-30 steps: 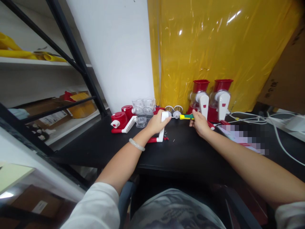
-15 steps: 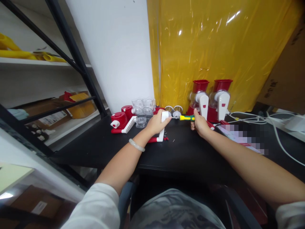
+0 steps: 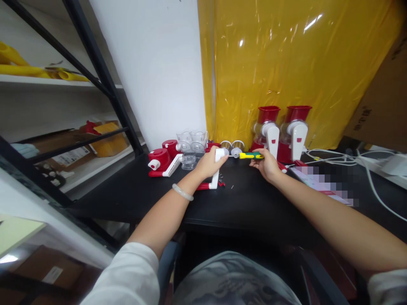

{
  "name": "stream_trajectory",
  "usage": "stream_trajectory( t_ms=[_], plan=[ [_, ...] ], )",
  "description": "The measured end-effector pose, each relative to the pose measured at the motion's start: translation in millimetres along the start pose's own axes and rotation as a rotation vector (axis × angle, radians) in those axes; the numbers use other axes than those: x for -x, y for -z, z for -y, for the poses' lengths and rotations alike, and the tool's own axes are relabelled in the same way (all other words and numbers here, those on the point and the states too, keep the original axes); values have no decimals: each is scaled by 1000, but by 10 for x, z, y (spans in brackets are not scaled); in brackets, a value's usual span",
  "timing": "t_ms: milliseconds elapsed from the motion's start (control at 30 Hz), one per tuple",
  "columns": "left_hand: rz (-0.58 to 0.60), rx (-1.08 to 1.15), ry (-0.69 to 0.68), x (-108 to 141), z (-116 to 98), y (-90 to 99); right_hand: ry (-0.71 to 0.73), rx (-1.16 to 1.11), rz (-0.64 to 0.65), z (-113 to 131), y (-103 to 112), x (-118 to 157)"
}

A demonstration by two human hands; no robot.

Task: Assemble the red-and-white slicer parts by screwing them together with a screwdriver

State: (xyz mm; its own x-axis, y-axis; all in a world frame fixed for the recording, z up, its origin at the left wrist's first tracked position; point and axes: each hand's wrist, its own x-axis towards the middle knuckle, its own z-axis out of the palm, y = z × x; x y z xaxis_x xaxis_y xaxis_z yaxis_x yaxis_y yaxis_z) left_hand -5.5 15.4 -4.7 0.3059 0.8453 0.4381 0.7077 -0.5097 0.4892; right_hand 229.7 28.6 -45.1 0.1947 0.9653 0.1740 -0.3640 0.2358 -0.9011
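My left hand [image 3: 209, 163] is closed around the upper end of a white crank handle [image 3: 215, 179], whose red grip lies low, near the black table. My right hand [image 3: 266, 165] is closed on the handle of a yellow and green screwdriver [image 3: 249, 156]. Its shaft points left, toward the white end of the crank handle by my left fingers; I cannot tell whether the tip touches. Just below the crank lie a small red part [image 3: 221, 184] and several tiny screws.
Behind my hands stand two grater drums [image 3: 237, 147] and several clear plastic parts [image 3: 192, 142]. Red bases [image 3: 159, 161] sit to the left. Two assembled red and white drum graters [image 3: 299, 135] stand at the back right, near white cables [image 3: 337, 157]. A black-framed shelf [image 3: 110, 95] borders the left.
The fingers of my right hand have shifted on the screwdriver, and more of its green handle shows. My left hand and the crank handle stay in nearly the same place.
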Motion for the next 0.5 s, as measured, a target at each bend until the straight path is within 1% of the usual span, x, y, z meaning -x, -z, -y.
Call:
stream_trajectory(
  t_ms=[367,500],
  plan=[
    [2,11,-16,5,-6,-3,2,100,40,-17,22,4],
    [7,14,-13,8,-18,3,33,144,35,-30,21,2]
  ],
)
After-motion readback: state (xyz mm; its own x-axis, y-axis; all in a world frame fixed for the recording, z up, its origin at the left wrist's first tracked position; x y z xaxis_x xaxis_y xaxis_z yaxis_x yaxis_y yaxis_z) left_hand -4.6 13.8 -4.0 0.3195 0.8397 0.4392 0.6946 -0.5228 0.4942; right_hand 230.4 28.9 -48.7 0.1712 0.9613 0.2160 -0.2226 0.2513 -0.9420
